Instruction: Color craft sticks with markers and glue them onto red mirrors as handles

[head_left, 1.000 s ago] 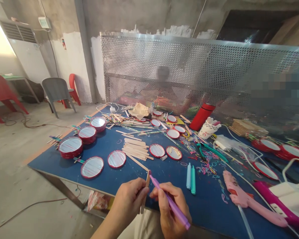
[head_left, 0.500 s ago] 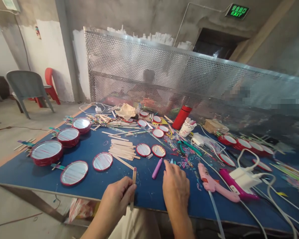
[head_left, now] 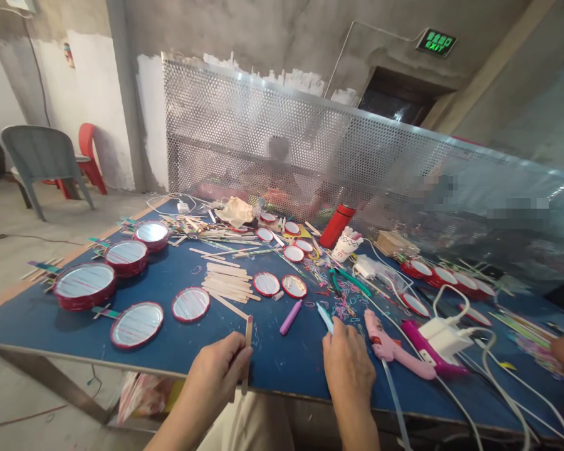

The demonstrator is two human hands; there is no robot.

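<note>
We found the left hand [head_left: 222, 368] at the near edge of the table [head_left: 286, 366], its fingers closed, with the thumb pressing a flat wooden stick [head_left: 249, 338] against the bent forefinger. The stick's far end was coloured purple; its near end protruded below the grip.

We observed the right hand [head_left: 350, 363] over the table, back upward, its thumb and forefinger drawn together on the near end of a light blue marker [head_left: 324, 317]. The other fingers were curled, and we could not tell what lay beneath them. The marker pointed away from the person and slightly left.

We recorded a purple marker [head_left: 291, 317] lying on the table between the hands and a little beyond, apart from both. A loose stick [head_left: 230, 305] ran from the stick pile [head_left: 228, 279] towards the purple tip; we could not tell whether they touched. A pink glue gun [head_left: 395, 351] lay just right of the right hand, with coloured loops [head_left: 345, 308] beyond.
</note>
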